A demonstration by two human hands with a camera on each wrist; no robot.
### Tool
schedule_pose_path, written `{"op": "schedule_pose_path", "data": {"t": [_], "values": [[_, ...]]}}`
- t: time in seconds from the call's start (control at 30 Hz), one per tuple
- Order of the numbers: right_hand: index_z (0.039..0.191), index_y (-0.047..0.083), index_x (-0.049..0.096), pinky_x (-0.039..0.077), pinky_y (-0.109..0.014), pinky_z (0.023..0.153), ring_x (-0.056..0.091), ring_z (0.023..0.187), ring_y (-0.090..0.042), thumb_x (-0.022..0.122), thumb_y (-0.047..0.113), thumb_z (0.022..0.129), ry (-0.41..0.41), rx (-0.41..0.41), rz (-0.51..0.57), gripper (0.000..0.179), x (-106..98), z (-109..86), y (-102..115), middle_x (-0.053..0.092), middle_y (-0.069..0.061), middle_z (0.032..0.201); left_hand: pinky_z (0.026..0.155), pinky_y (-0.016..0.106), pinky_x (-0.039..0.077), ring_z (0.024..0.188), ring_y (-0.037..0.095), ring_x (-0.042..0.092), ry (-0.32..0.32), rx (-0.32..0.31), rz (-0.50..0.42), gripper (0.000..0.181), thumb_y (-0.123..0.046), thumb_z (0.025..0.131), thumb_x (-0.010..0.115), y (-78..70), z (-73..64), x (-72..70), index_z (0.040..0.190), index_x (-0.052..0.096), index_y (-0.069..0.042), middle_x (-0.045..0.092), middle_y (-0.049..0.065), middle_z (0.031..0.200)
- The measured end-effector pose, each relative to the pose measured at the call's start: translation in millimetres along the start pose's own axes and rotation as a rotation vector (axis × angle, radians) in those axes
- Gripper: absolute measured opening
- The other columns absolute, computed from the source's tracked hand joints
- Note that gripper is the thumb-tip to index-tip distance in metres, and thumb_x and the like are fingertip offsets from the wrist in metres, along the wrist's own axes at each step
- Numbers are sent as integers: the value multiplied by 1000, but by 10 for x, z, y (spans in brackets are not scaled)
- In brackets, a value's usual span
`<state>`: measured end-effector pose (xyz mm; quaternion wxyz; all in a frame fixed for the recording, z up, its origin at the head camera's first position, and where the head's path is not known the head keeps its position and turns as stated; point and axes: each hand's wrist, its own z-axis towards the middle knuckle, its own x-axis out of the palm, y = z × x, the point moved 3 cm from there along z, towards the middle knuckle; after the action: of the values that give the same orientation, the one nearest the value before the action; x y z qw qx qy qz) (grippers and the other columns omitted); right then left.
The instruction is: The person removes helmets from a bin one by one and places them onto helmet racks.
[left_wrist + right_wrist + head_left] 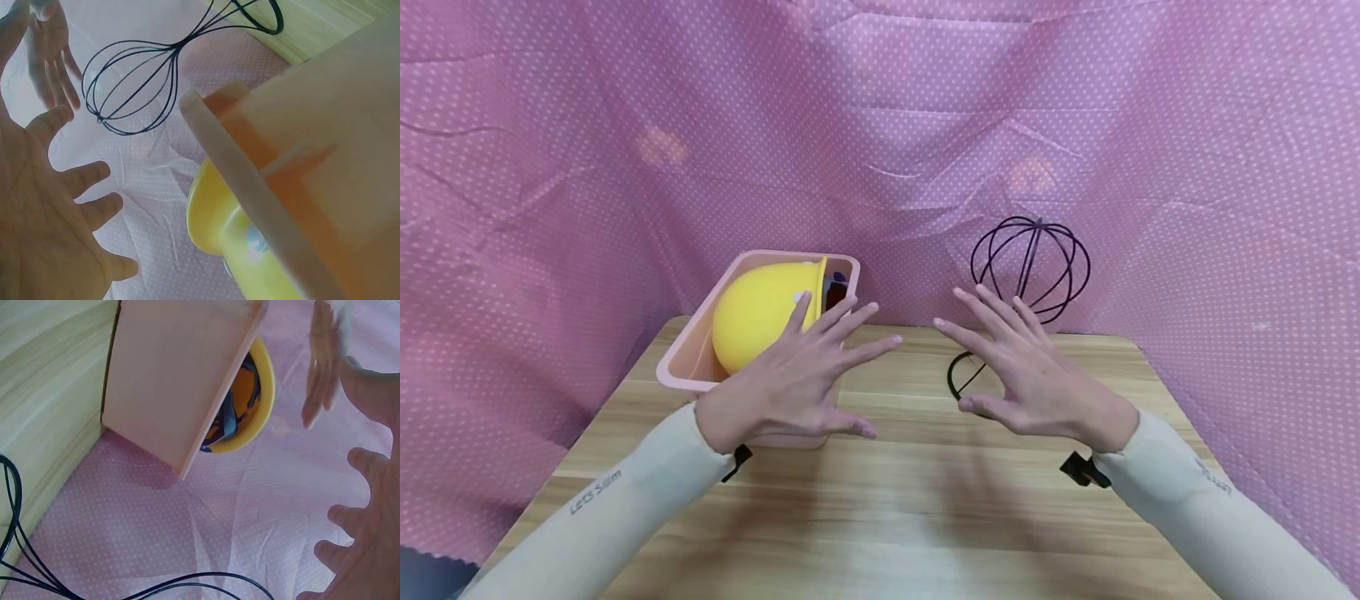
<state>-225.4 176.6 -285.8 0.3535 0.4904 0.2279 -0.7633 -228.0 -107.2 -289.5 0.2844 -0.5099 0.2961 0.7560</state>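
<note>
A yellow hard hat (758, 315) lies on its side in a pink plastic bin (683, 382), its opening turned to the right; dark straps (229, 419) show inside it in the right wrist view. My left hand (797, 379) is in the air in front of the bin, fingers spread, holding nothing. Opposite it, my right hand (1033, 379) is likewise raised and spread, with nothing in its grasp. Behind the right hand stands a black wire rack (1028, 258) with a balloon-shaped top and a looped base, partly hidden by that hand.
Everything stands on a wood-grain table (887, 500), the bin at its back left and the rack at its back right. Pink dotted cloth (910, 125) hangs behind and at both sides. Black clips (1084, 469) sit under the wrists.
</note>
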Motion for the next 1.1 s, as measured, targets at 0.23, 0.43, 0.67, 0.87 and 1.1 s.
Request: {"op": "schedule_pose_path", "data": {"t": [0.23,0.43,0.67,0.87,1.1], "values": [[161,30,27,16,-72,122,9,160,-31,70,54,87,-14,-22,17,88,3,74,24,9,-3,173,121,76,8,160,34,13,13,-39,-18,100,-88,76,55,49,-48,-27,160,23,-44,18,8,172],[161,26,29,17,-68,124,12,159,-36,71,48,87,-42,-74,41,88,19,192,62,12,-9,172,119,78,11,160,34,15,-17,-82,-39,100,-86,76,59,134,-114,-69,160,25,-43,19,6,171],[161,25,28,16,-66,125,12,159,-38,72,47,88,-51,-78,79,88,60,371,98,11,-11,172,118,79,8,159,34,18,-23,-196,-86,97,-85,77,59,292,-250,-108,159,23,-47,17,2,172],[163,25,22,18,-65,125,11,160,-36,74,43,90,-33,-70,150,91,122,532,129,7,-9,173,121,75,3,158,37,18,-14,-273,-96,99,-83,76,62,443,-363,-91,159,21,-49,19,6,171],[164,26,16,27,-60,124,10,160,-31,72,44,91,7,-30,274,94,216,719,191,5,-5,173,122,72,8,157,33,23,-50,-307,-55,98,-78,77,67,588,-481,-88,159,27,-42,27,10,168]]}}
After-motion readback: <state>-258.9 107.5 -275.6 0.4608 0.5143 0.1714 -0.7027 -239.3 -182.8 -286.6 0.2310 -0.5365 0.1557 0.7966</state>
